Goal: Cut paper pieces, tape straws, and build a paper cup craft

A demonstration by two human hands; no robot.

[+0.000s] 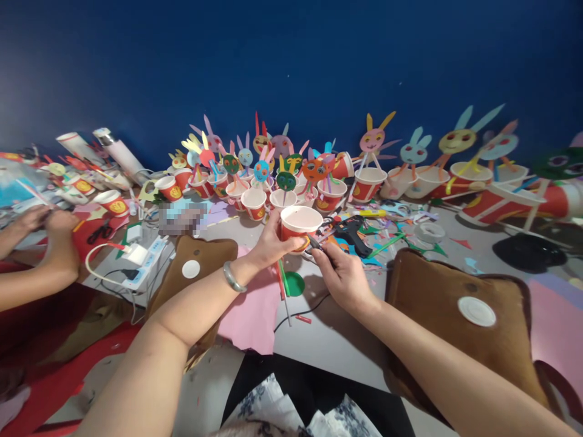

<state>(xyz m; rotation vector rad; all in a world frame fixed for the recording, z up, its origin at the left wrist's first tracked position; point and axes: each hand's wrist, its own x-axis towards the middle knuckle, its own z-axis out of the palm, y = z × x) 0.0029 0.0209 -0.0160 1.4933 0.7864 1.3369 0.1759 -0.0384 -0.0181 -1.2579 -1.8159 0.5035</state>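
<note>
My left hand (272,243) is wrapped round a red and white paper cup (291,226), held upright with its mouth toward me. Against the cup's right side, my right hand (344,273) grips a small dark tool (314,244) that looks like scissors; its handle is mostly hidden by my fingers. Below the cup, red and green paper strips (283,280) hang or lie beside a green paper disc (295,284). A pink paper sheet (250,303) lies under my left forearm. Behind my right hand rests a black glue gun (353,235).
Paper cups with rabbit-face figures (262,173) line the blue wall. Brown hot-water bags (455,321) flank my arms. A power strip (148,264) with cables lies left, near another person's hands (54,221). Paper scraps and a tape roll (430,232) lie to the right.
</note>
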